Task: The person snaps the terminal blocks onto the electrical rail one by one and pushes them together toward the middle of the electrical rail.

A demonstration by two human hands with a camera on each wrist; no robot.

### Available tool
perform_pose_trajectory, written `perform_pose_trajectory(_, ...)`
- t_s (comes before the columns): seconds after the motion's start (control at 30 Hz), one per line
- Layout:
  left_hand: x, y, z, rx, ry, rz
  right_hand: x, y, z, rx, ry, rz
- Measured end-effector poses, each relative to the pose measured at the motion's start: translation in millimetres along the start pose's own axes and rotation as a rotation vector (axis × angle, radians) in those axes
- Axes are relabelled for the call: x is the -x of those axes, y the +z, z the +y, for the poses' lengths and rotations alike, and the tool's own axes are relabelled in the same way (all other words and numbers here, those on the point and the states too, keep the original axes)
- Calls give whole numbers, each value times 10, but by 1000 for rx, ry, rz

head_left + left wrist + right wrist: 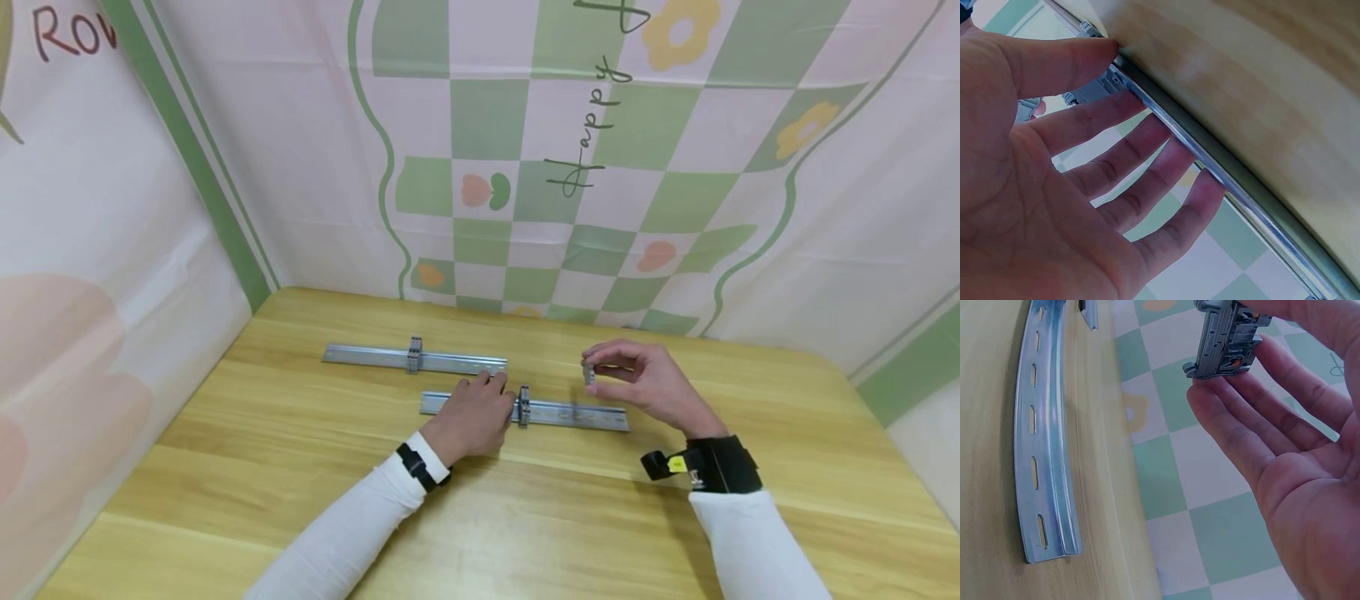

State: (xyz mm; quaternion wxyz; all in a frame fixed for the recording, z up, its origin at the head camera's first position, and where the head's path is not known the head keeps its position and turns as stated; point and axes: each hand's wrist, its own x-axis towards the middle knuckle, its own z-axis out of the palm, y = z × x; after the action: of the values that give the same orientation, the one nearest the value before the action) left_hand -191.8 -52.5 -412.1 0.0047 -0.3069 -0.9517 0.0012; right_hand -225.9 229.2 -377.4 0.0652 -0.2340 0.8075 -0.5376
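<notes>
My left hand point(476, 414) holds the nearer metal DIN rail point(577, 415) at its left half. In the left wrist view the thumb point(1066, 59) lies at the rail's near edge, and the other fingertips meet the rail in a row. Just right of this hand, grey terminal blocks point(524, 407) sit across the rail. Above the rail's right end my right hand point(652, 385) pinches a small grey terminal block point(1225, 340) between thumb and fingers, raised off the table. Its slotted side shows in the right wrist view.
Behind and to the left lies a second DIN rail point(367, 357), also with grey terminal blocks point(414, 354) across it. Both rails lie on a wood-grain table point(225, 467). A checked, printed cloth point(487, 117) hangs along the table's back edge.
</notes>
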Motion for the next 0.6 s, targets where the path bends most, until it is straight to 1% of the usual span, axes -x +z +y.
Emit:
perform_pose_trajectory(0.17,3,-6,6,3,-4,-7,-6,16,3,13,4,-4)
perform_pose_trajectory(0.43,2,-9,6,11,-5,-6,-26,73,8,14,-29,-29)
perform_pose_trajectory(0.6,4,-18,9,11,-7,-11,-37,131,8,20,-29,-48)
